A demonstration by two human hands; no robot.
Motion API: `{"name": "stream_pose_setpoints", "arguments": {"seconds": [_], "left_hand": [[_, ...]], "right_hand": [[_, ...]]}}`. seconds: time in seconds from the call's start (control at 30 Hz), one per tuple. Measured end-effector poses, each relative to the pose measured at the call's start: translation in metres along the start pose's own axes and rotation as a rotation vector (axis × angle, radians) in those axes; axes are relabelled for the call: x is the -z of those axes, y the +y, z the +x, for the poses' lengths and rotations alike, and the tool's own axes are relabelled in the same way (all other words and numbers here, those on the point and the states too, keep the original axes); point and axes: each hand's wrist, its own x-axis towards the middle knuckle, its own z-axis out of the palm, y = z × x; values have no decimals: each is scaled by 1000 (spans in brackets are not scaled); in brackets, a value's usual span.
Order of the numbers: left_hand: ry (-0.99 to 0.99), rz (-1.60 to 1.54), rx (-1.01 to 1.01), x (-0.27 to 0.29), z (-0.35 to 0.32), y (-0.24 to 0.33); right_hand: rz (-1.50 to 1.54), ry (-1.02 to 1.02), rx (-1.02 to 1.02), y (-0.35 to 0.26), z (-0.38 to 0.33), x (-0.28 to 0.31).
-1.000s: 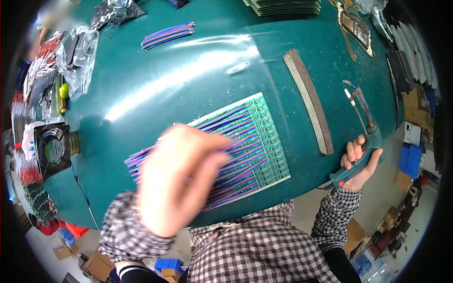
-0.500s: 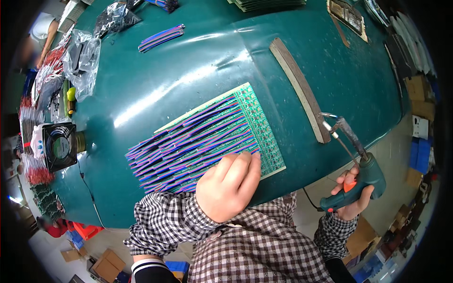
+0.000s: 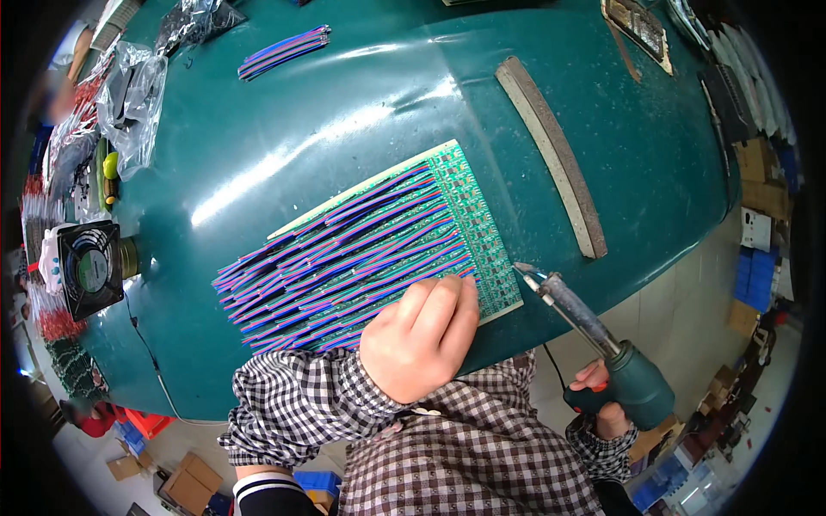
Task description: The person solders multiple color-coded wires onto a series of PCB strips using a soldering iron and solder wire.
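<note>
A green circuit board panel [image 3: 483,249] lies slanted on the table, its right strip crowded with small parts. Rows of blue, red and black wires [image 3: 335,262] run leftward across it from that strip. My left hand [image 3: 419,341] rests over the panel's near part, thumb and fingers closed in a pinch on wire ends at the strip. In my right hand [image 3: 611,419] is a dark green soldering gun [image 3: 638,387], gripped by its handle. The gun's tip [image 3: 521,269] points up and left, just right of the strip, and seems apart from the board.
A long grey-brown bar [image 3: 555,159] lies right of the panel. Another wire bundle [image 3: 284,53] is at the far left. A black fan [image 3: 90,268] stands on the left, near a clear plastic bag [image 3: 133,107]. A worn tray [image 3: 638,33] sits at the far right.
My right hand has brought the soldering gun left and down, its tip moving from beside the bar toward the panel's strip. My left hand keeps its pinch at the wires.
</note>
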Motion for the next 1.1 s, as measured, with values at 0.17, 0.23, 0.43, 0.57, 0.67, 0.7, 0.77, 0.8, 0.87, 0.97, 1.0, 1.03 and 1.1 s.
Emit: {"name": "stream_pose_setpoints", "arguments": {"seconds": [0.17,0.23,0.43,0.57,0.67,0.7,0.77,0.8,0.87,0.97,1.0,1.03,1.1], "left_hand": [[14,-9,-4,-1,0,0],[21,-30,0,-2,0,0],[34,-32,15,1,-1,-2],[42,-37,12,-1,0,0],[55,-34,12,-3,-1,-1],[56,-35,14,-3,-1,0],[55,-37,15,-3,0,0],[52,-33,13,-2,0,0],[47,-29,12,-2,0,-1],[46,-30,4,-2,0,-2],[47,-30,1,-2,0,-2],[47,-30,-2,-2,0,-2],[46,-26,0,-2,0,-1]], "right_hand": [[-411,-31,73,-4,-2,-3],[-504,-42,68,0,-7,3],[-543,-121,149,-2,3,-3],[-575,-170,220,-4,6,-3],[-565,-178,222,-3,8,-3],[-575,-185,232,-2,8,-3],[-585,-192,241,-1,8,-3],[-557,-184,226,0,8,-4],[-530,-176,211,1,8,-4],[-579,-199,248,1,10,-3],[-575,-202,251,1,10,-4],[-571,-205,254,0,11,-4],[-572,-217,246,-3,11,-3]]}}
